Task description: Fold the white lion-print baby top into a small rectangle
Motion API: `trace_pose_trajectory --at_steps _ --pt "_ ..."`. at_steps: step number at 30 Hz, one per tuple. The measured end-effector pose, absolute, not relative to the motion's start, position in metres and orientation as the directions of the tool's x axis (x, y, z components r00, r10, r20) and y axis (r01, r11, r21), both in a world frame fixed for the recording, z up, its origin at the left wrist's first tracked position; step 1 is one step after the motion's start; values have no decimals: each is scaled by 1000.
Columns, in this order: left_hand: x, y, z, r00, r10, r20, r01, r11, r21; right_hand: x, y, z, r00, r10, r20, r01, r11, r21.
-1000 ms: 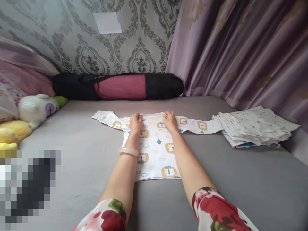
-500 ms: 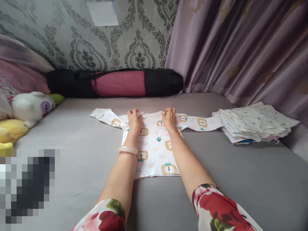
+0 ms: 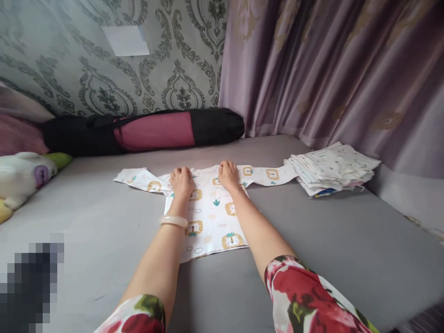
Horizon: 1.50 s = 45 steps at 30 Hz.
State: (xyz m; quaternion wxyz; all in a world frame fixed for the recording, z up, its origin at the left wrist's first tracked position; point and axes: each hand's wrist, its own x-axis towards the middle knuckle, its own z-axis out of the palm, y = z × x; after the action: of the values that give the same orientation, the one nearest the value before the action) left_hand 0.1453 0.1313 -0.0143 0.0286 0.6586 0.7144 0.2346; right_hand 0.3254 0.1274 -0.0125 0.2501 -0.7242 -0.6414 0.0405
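Observation:
A white long-sleeved child's shirt (image 3: 211,217) printed with yellow lion faces and green leaves lies spread flat, its sleeves stretched out to both sides. My left hand (image 3: 181,181) is closed on the fabric at the left shoulder, beside the neckline. At the right shoulder, my right hand (image 3: 229,175) has its fingers curled into the cloth in the same way. Both fingertips are partly hidden behind the knuckles. The end of the right sleeve reaches the edge of a stack of folded light-coloured clothes (image 3: 335,169).
The shirt rests on a grey bed sheet (image 3: 333,259). A long black and pink bag (image 3: 156,130) lies along the patterned wall. Plush toys (image 3: 21,178) sit at the left. Purple curtains (image 3: 312,69) hang behind the stack. A blurred dark patch covers the lower left corner.
The view has turned slightly to the right, so everything appears further left. Both hands stay at the shirt's shoulders, with the fingers now more curled in. The shirt still lies spread out.

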Motion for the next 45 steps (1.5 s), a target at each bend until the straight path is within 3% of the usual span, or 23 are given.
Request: trace_pose_trajectory --at_steps 4,9,13,18,28,33,39,45 --pt "145 129 -12 -111 956 270 950 23 311 329 114 -2 85 983 160 906 -9 -423" --pt "140 126 -15 28 965 262 977 -82 198 353 88 19 -46 998 38 882 58 -468" --pt "138 120 -20 152 949 277 973 -192 127 378 68 21 49 999 -10 926 -49 -374" --pt "139 114 -25 178 939 295 971 -217 105 387 58 11 166 978 -124 919 -199 -339" --pt "136 114 -29 196 941 275 961 -240 139 385 55 6 162 979 -121 928 -193 -318" --pt "136 114 -31 194 937 291 963 -238 124 395 59 8 228 972 54 886 -184 -425" --pt "136 114 -32 194 934 299 962 -241 126 422 58 22 640 739 207 670 -406 -622" --pt "135 115 -32 188 937 293 962 -235 136 433 45 25 835 510 208 500 -544 -674"
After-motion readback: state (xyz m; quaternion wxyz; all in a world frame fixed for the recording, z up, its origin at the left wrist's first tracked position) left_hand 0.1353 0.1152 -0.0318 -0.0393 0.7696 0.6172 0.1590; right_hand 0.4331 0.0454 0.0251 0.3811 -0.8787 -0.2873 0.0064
